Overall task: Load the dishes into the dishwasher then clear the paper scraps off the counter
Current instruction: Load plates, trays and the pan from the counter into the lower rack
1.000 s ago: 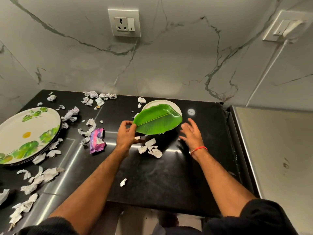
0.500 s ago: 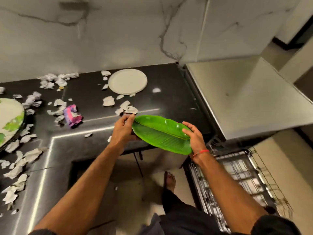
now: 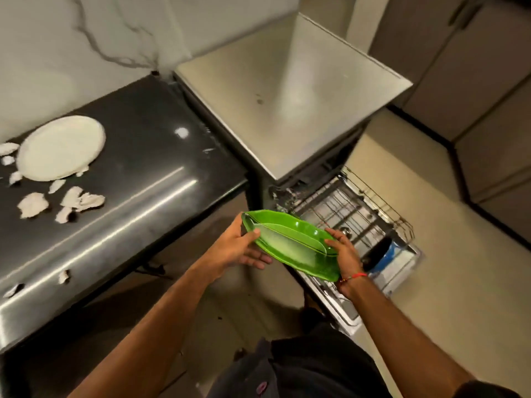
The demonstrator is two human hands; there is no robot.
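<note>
A green leaf-shaped plate [image 3: 290,242] is held in the air between both hands, in front of the counter edge and beside the pulled-out dishwasher rack [image 3: 359,216]. My left hand [image 3: 244,248] grips its left end and my right hand [image 3: 343,251] grips its right end. A round white plate [image 3: 60,147] lies on the black counter [image 3: 149,156] at the left. Torn paper scraps [image 3: 77,199] lie in front of that plate and near the counter's front edge.
The steel dishwasher top [image 3: 287,90] stands right of the counter. A dark item and a blue item [image 3: 388,254] sit in the rack's near right part. Beige floor [image 3: 459,254] and cabinet doors [image 3: 474,67] lie to the right.
The green plate was lifted off the white plate and carried right, off the counter, toward the dishwasher rack. My right hand took hold of its right end. The view swung right.
</note>
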